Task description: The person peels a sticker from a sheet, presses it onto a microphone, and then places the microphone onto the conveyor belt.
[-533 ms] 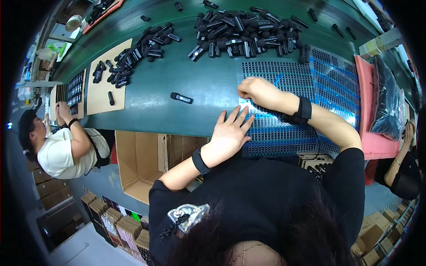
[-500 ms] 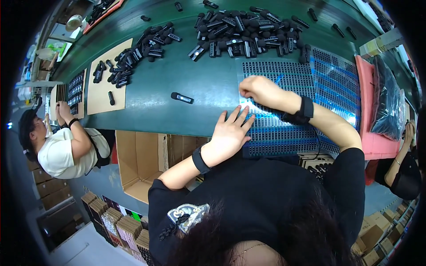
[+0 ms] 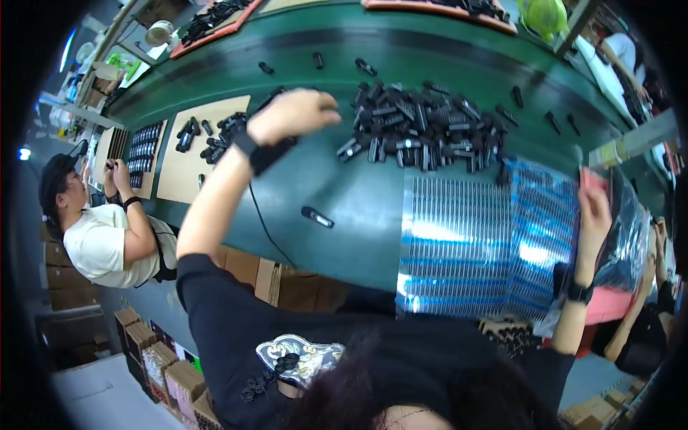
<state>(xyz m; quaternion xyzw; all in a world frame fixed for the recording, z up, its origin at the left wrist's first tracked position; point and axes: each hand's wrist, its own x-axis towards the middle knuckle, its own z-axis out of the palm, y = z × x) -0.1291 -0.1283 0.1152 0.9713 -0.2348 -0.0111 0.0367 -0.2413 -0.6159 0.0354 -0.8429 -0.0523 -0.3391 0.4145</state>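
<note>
My left hand (image 3: 299, 115) is raised over the green work surface (image 3: 265, 168), between two heaps of small black clip-on microphones. Its fingers reach toward the right, loosely bent and a little blurred, with nothing visible in them. The larger microphone heap (image 3: 426, 129) lies to its right; the smaller one (image 3: 228, 132) is partly hidden behind my left arm. A single microphone (image 3: 317, 217) lies apart, nearer to me. My right hand (image 3: 595, 215), fingers stretched out, is at the pink foam (image 3: 595, 179), beside the blue-and-clear film sheets (image 3: 459, 247) with rows of small dark strips.
A brown board (image 3: 172, 168) lies at left, near a co-worker (image 3: 115, 236) handling something small. An open carton (image 3: 240, 265) stands below the near edge. A clear plastic bag (image 3: 623, 244) rests at right, near another person's arm (image 3: 634, 315). A cord (image 3: 266, 229) hangs from my left wrist.
My left hand has left the film sheets and swung far left and up over the surface. My right hand has moved from the sheets to the pink foam at right. The view has shifted.
</note>
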